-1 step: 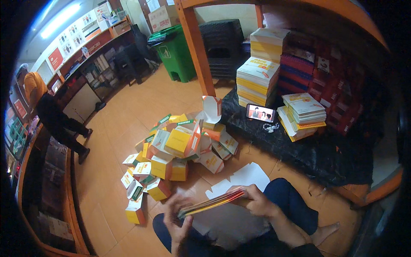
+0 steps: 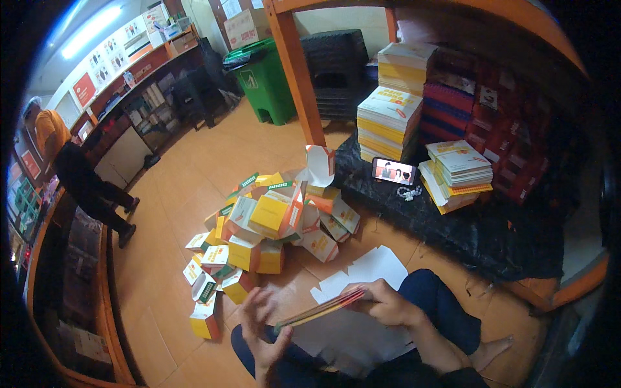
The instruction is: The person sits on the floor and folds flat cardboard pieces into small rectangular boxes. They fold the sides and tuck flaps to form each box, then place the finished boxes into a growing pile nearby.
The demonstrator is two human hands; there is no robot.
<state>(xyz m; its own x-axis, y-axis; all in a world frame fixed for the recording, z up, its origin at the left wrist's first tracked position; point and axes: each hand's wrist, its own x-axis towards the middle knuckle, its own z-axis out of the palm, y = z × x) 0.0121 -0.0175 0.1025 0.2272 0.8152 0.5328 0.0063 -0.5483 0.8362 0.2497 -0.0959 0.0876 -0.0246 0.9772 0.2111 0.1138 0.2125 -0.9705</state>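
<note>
My right hand is closed round the right end of a flat cardboard carton, seen nearly edge-on above my lap. Thin layers with yellow, red and green show along its edge; how many pieces it is cannot be told. At the carton's left end is my left hand, fingers spread and blurred, thumb close to the edge. Whether that thumb touches it is unclear. Beneath the carton, across my crossed legs and the floor, lies an unfolded white cardboard sheet, partly hidden by my right hand.
Ahead to the left, folded yellow and white boxes lie heaped on tiles. A black-covered platform at right bears carton stacks, a lit phone and an orange post stands beside it. A person stands far left.
The fingers of my left hand have lifted and spread away from the carton's left end. The carton has tilted slightly, while my right hand keeps its grip.
</note>
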